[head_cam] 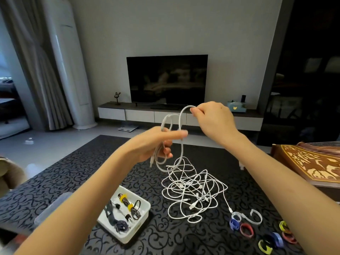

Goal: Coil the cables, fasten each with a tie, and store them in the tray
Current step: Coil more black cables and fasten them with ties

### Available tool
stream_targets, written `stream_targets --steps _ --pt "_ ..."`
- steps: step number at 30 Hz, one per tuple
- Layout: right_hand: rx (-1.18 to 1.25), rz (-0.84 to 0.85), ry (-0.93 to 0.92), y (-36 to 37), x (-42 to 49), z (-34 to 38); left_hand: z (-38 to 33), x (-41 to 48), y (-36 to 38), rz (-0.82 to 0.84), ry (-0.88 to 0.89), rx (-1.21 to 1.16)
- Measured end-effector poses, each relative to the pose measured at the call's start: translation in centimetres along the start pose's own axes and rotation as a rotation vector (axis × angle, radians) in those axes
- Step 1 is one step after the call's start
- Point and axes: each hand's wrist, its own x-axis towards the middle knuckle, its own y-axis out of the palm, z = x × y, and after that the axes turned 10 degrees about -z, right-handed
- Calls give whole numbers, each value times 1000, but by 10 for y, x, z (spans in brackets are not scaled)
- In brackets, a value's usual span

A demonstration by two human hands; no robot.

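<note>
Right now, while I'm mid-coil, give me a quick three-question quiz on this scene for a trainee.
1. True or false: the tray already holds tied dark cables.
2. What does the right hand pinch? A the white cable; B a yellow tie; C the tray.
3. Fill in: the loose coloured ties lie to the ___ of the tangled white cables.
Key: 1 true; 2 A; 3 right.

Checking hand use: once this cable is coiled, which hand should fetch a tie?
Right: the ties lie on its side; the right hand pinches one loop, the left hand grips the coil.
</note>
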Motion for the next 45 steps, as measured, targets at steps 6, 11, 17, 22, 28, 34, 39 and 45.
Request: stream_targets --steps 6,11,17,22,28,34,39,45 --pt "406 405 369 -1 -7 -2 11 7 31 -76 -29 -147" --pt "352 533 326 -7 -12 -5 20 13 41 -162 -16 -203" --pt "379 461 334 1 -20 -11 26 20 49 -172 16 -215" --pt "410 412 324 6 -22 -13 25 16 58 -21 52 -370" --pt "475 435 342 6 -26 -18 25 12 56 96 32 -419" --pt "503 407 354 13 -32 -19 24 17 60 21 111 -360" --pt "484 425 275 13 -37 -22 27 17 63 40 65 -257" --pt "840 676 346 7 -56 -34 38 9 69 -55 63 76"
